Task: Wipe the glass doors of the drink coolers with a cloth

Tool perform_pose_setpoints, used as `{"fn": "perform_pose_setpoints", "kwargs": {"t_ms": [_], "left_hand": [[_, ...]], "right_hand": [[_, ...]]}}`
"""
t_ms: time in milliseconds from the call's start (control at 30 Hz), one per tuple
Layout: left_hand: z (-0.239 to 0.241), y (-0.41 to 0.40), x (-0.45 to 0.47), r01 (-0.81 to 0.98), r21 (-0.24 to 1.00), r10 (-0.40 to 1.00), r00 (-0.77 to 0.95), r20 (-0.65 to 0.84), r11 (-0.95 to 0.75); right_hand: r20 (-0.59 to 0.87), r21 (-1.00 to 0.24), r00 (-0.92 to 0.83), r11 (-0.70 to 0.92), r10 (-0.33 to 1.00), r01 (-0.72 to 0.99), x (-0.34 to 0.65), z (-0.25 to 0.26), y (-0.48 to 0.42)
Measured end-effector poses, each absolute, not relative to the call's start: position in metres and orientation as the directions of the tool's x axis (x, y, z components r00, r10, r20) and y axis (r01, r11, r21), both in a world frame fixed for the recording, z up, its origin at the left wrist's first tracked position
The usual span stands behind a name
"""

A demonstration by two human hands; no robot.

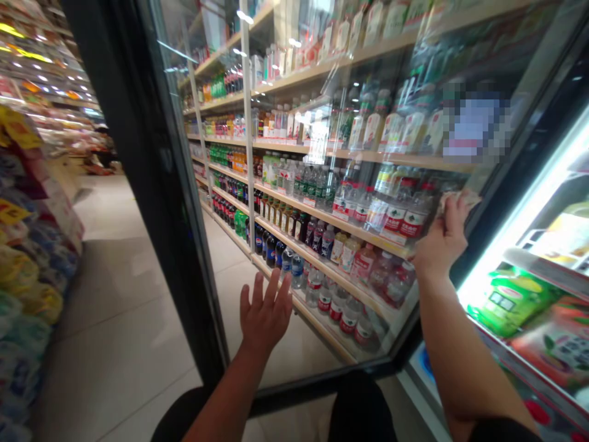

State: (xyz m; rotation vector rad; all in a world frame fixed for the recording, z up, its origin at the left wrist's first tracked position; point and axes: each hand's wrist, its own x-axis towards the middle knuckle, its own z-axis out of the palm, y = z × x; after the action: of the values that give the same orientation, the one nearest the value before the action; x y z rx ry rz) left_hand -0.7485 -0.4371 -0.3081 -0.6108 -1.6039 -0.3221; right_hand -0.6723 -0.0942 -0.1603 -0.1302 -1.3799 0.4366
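Note:
A glass door (317,368) in a black frame stands swung open before me, with shelves of bottles showing through its pane. Near the right side of the pane, my right hand (442,236) is closed on a pale, crumpled cloth (461,199) and holds it against the glass. Lower and to the left, my left hand (265,310) is held up in front of the pane with its fingers stretched and nothing in it. Whether its palm touches the glass I cannot tell.
To the right is a lit cooler with a green packet (518,301) and other packs on its shelves. The door's black frame (161,172) slants down on the left. Beyond it lie a tiled floor (129,294) and a display of stacked goods (27,282).

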Motion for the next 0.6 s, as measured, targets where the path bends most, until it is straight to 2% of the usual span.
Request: {"fn": "perform_pose_setpoints", "kwargs": {"t_ms": [167,300,400,500,600], "left_hand": [[-0.305,-0.437,-0.746,0.561,-0.146,0.193,-0.024,0.981,0.815],[-0.305,-0.437,-0.746,0.557,-0.148,0.191,-0.019,0.981,0.817],[-0.306,-0.437,-0.747,0.558,-0.145,0.189,-0.022,0.982,0.817],[-0.307,-0.436,-0.747,0.558,-0.136,0.182,-0.027,0.983,0.818],[-0.307,-0.436,-0.746,0.555,-0.142,0.184,-0.021,0.983,0.820]], "right_hand": [[0.913,-0.336,0.173,0.921,0.370,-0.198,-0.681,-0.147,-0.097],[0.930,-0.283,0.179,0.936,0.321,-0.209,-0.689,-0.120,-0.109],[0.968,-0.177,0.138,0.962,0.208,-0.209,-0.692,-0.111,-0.136],[0.998,-0.025,0.057,0.981,0.036,-0.191,-0.694,-0.116,-0.173],[0.996,0.075,-0.036,0.978,-0.084,-0.194,-0.696,-0.125,-0.205]]}}
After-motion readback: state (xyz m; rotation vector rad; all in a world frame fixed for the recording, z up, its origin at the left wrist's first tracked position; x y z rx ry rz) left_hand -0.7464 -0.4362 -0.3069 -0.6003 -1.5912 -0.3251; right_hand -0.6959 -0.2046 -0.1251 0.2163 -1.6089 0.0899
